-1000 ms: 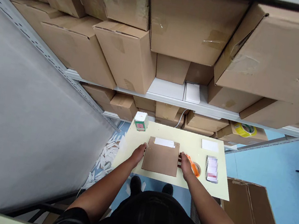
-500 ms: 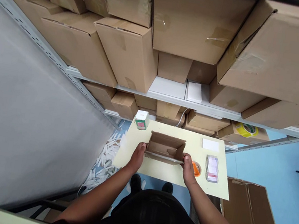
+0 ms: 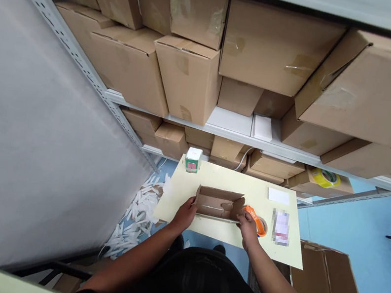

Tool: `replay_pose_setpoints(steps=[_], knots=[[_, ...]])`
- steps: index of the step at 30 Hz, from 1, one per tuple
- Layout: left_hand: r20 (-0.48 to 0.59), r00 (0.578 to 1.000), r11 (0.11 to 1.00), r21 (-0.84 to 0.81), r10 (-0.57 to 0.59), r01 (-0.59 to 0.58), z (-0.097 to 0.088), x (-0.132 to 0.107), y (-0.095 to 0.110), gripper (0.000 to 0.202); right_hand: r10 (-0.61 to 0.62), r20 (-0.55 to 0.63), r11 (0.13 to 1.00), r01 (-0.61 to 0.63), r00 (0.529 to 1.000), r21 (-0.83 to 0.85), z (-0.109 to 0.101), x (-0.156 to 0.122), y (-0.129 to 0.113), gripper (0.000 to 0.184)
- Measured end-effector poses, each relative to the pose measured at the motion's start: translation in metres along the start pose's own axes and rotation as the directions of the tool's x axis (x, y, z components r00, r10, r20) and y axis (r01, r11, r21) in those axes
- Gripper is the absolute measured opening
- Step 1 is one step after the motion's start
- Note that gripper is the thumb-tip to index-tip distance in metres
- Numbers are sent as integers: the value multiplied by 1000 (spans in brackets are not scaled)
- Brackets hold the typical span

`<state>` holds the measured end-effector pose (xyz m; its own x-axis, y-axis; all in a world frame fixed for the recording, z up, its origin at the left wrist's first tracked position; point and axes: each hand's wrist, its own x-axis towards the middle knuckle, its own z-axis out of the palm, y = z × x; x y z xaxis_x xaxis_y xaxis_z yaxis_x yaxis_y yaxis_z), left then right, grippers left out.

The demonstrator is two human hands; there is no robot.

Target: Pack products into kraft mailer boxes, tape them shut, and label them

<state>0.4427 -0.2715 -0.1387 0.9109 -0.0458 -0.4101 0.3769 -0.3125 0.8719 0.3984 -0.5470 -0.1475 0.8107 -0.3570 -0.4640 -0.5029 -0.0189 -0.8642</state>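
Between my hands is a small open cardboard box (image 3: 219, 200), its inside facing up and showing bare brown walls. My left hand (image 3: 185, 214) grips its left end, and my right hand (image 3: 247, 227) grips the right end near the front corner. The box is over the front part of a pale yellow table (image 3: 180, 191); whether it rests on the top I cannot tell. Just right of my right hand lies an orange tape dispenser (image 3: 254, 219). A small white and green carton (image 3: 193, 160) stands at the table's back left corner.
A white card (image 3: 278, 196) and a blurred-out phone-like item (image 3: 281, 227) lie on the table's right side. Shelves (image 3: 229, 122) full of cardboard boxes rise behind. Paper scraps (image 3: 140, 207) cover the floor at left; a large open carton (image 3: 333, 284) stands at right.
The view has shifted, so the shelves and table sit slightly lower and to the right. The box is turned a little, showing more of its inside and of the orange tape dispenser. Both hands keep their hold.
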Motion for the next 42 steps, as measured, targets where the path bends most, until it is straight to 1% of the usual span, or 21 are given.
replay_pose_setpoints(steps=[3, 6, 9, 12, 14, 16, 18, 22, 25, 27, 28, 30, 32, 36, 40, 42], knots=[[-15, 1000, 999, 41, -1, 1, -18, -4, 3, 46, 26, -11, 999, -25, 1000, 43, 11, -13, -12, 40], [-33, 999, 1000, 8, 22, -21, -37, -10, 4, 45, 8, 21, 998, -9, 1000, 58, 19, -27, -27, 40], [-78, 996, 999, -39, 35, -38, -48, -23, 4, 43, -14, 79, 1000, 12, 997, 20, 19, -36, -43, 41], [-154, 987, 992, -113, 42, -60, -48, -42, 4, 43, -75, 178, 995, 85, 981, -47, 13, -36, -58, 42], [-224, 974, 985, -158, 37, -74, -43, -57, 2, 43, -114, 260, 987, 139, 959, -77, 9, -31, -66, 40], [-316, 949, 977, -201, 8, -75, -35, -76, -1, 42, -139, 350, 976, 188, 926, -111, 5, -24, -73, 39], [-420, 906, 966, -249, -42, -71, -24, -100, -6, 44, -156, 441, 958, 244, 884, -149, 5, -18, -78, 38], [-597, 790, 946, -317, -142, -70, 2, -155, -19, 48, -184, 616, 905, 377, 766, -199, 14, -17, -80, 37], [-687, 700, 937, -342, -195, -75, 14, -203, -30, 49, -165, 744, 886, 429, 647, -176, 31, -29, -76, 37], [-745, 625, 929, -361, -234, -81, 17, -236, -38, 51, -146, 811, 883, 443, 567, -152, 47, -42, -72, 38], [-772, 584, 927, -366, -251, -85, 17, -253, -41, 51, -139, 832, 879, 454, 537, -147, 56, -51, -70, 39], [-813, 513, 923, -373, -275, -97, 16, -287, -49, 52, -132, 860, 858, 491, 493, -149, 76, -73, -66, 41], [-837, 468, 916, -382, -285, -123, 13, -321, -56, 52, -137, 881, 830, 538, 453, -148, 94, -98, -63, 41], [-873, 393, 894, -392, -288, -216, 5, -388, -72, 57, -208, 907, 769, 634, 367, -80, 127, -160, -58, 38], [-911, 331, 897, -344, -247, -278, -9, -462, -97, 59, -286, 905, 712, 702, 314, -19, 153, -230, -47, 35], [-921, 321, 898, -322, -223, -299, -17, -503, -114, 60, -295, 910, 694, 720, 290, -4, 165, -267, -37, 36]])
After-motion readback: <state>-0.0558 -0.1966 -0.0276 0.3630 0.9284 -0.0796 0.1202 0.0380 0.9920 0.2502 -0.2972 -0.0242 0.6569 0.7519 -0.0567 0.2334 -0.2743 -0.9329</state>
